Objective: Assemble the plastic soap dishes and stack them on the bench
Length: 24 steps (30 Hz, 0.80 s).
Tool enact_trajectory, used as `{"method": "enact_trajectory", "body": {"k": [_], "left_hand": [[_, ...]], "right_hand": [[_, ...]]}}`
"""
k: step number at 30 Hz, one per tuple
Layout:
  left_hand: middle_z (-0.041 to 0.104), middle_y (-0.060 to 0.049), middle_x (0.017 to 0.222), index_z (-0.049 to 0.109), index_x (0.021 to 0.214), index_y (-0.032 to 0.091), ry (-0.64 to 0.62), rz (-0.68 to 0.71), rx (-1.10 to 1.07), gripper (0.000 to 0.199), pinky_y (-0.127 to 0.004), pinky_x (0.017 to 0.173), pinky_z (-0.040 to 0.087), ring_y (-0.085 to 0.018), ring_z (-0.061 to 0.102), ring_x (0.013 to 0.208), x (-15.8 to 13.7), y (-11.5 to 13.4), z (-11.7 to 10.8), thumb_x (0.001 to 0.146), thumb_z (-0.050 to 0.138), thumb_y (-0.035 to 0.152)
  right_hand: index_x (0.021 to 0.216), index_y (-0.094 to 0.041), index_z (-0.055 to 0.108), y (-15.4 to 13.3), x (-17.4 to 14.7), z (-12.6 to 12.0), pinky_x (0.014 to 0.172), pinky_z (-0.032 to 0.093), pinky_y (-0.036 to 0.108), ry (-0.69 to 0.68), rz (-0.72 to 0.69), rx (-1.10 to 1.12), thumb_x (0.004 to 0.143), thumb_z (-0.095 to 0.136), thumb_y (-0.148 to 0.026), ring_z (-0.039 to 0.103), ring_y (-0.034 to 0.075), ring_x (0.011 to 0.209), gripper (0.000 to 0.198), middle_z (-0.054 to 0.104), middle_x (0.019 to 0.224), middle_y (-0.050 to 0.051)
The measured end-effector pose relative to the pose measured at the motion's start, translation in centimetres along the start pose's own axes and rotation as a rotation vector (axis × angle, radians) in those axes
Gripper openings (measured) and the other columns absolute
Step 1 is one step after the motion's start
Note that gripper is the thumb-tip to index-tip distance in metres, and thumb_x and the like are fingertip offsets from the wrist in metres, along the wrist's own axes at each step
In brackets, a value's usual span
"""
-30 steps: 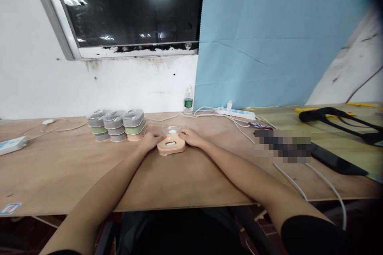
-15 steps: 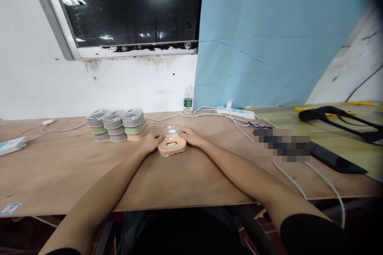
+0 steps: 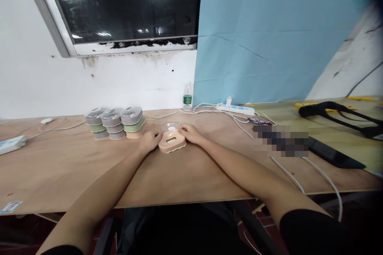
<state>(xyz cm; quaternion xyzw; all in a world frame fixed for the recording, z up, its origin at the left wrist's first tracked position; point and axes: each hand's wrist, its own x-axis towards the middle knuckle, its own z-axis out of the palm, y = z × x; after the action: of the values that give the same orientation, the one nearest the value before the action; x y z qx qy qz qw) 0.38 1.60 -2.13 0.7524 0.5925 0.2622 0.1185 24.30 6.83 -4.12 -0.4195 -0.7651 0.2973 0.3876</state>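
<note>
A peach plastic soap box (image 3: 178,137) with a slot in its tray lies on the table, its clear lid (image 3: 167,126) folded open towards the wall. Against its left side is my left hand (image 3: 150,140), fingers curled and gripping the edge. My right hand (image 3: 190,133) pinches the back right corner, near where lid and tray meet. The fingertips of both hands are partly hidden. To the left stand several stacked boxes of like shape, grey (image 3: 113,121), green (image 3: 135,126) and peach (image 3: 135,134), with clear lids on top.
A plastic bottle (image 3: 187,97) stands by the wall. White cables and a power strip (image 3: 235,109) lie at the back right, another strip (image 3: 12,144) at the far left. A black strap-like object (image 3: 338,117) and a dark flat object (image 3: 335,153) lie right.
The tray of the soap box has turned slightly between my hands, its right side now further back. My hands keep nearly the same place; the whole view has shifted a little.
</note>
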Motion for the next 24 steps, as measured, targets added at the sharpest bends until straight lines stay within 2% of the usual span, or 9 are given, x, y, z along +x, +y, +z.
{"method": "enact_trajectory", "body": {"k": [5,10,14,16,18,20,22,24], "left_hand": [[0.069,-0.005,0.076,0.067,0.073,0.02,-0.009,0.051,0.003,0.043,-0.027,0.059,0.036,-0.02,0.06,0.071,-0.2,0.2,0.0,0.088,0.04,0.05],[0.07,-0.004,0.08,0.07,0.079,0.021,-0.045,0.051,-0.022,0.042,-0.027,0.064,0.04,-0.02,0.061,0.074,-0.1,0.2,-0.2,0.087,0.04,0.049],[0.071,-0.005,0.087,0.07,0.084,0.02,-0.045,0.005,-0.039,0.044,-0.027,0.067,0.042,-0.021,0.062,0.081,0.0,0.0,-0.6,0.086,0.043,0.055],[0.071,-0.006,0.087,0.07,0.085,0.02,-0.041,-0.002,-0.037,0.048,-0.027,0.069,0.043,-0.022,0.062,0.083,0.0,-0.2,-0.8,0.087,0.04,0.058],[0.071,-0.007,0.088,0.069,0.086,0.02,-0.044,0.031,-0.033,0.053,-0.028,0.071,0.044,-0.023,0.063,0.084,0.1,-0.4,-0.8,0.089,0.033,0.058],[0.071,-0.008,0.094,0.068,0.094,0.02,-0.046,0.082,-0.04,0.053,-0.03,0.075,0.044,-0.023,0.063,0.088,0.2,-0.8,-0.7,0.091,0.031,0.057],[0.07,-0.009,0.103,0.065,0.107,0.02,-0.032,0.1,-0.045,0.052,-0.031,0.081,0.044,-0.024,0.062,0.095,0.4,-1.2,-0.5,0.092,0.032,0.056],[0.068,-0.01,0.107,0.059,0.12,0.019,-0.011,0.086,-0.04,0.052,-0.032,0.084,0.044,-0.025,0.061,0.098,0.6,-1.6,-0.2,0.091,0.034,0.055]], "right_hand": [[0.072,-0.016,0.061,0.2,0.1,-0.5,0.059,0.034,0.022,-0.073,-0.002,-0.204,0.08,0.05,-0.031,0.052,0.014,0.066,0.02,0.062,0.071,0.001],[0.075,-0.017,0.061,0.6,0.0,-0.7,0.059,0.032,0.023,-0.083,-0.022,-0.23,0.08,0.051,-0.03,0.051,0.013,0.064,0.018,0.061,0.07,0.0],[0.066,-0.017,0.058,0.7,-0.2,-0.7,0.056,0.031,0.023,-0.069,-0.072,-0.219,0.084,0.048,-0.04,0.047,0.012,0.06,0.031,0.056,0.063,-0.001],[0.071,-0.016,0.061,0.6,-0.1,-0.8,0.057,0.031,0.023,0.027,-0.073,-0.242,0.087,0.046,-0.042,0.048,0.013,0.061,0.033,0.057,0.064,-0.001],[0.089,-0.017,0.065,0.7,0.0,-0.9,0.059,0.032,0.024,0.124,-0.04,-0.301,0.085,0.05,-0.037,0.051,0.014,0.063,0.025,0.061,0.069,0.0],[0.105,-0.019,0.064,0.8,0.1,-0.9,0.06,0.033,0.024,0.148,0.009,-0.38,0.081,0.057,-0.031,0.052,0.015,0.065,0.028,0.063,0.074,0.001],[0.105,-0.02,0.064,0.9,0.1,-0.9,0.06,0.032,0.025,0.112,0.034,-0.449,0.077,0.06,-0.028,0.052,0.015,0.066,0.029,0.064,0.075,0.002],[0.096,-0.02,0.064,0.9,0.0,-0.9,0.059,0.031,0.025,0.075,0.027,-0.484,0.075,0.062,-0.026,0.052,0.015,0.066,0.021,0.063,0.074,0.002]]}}
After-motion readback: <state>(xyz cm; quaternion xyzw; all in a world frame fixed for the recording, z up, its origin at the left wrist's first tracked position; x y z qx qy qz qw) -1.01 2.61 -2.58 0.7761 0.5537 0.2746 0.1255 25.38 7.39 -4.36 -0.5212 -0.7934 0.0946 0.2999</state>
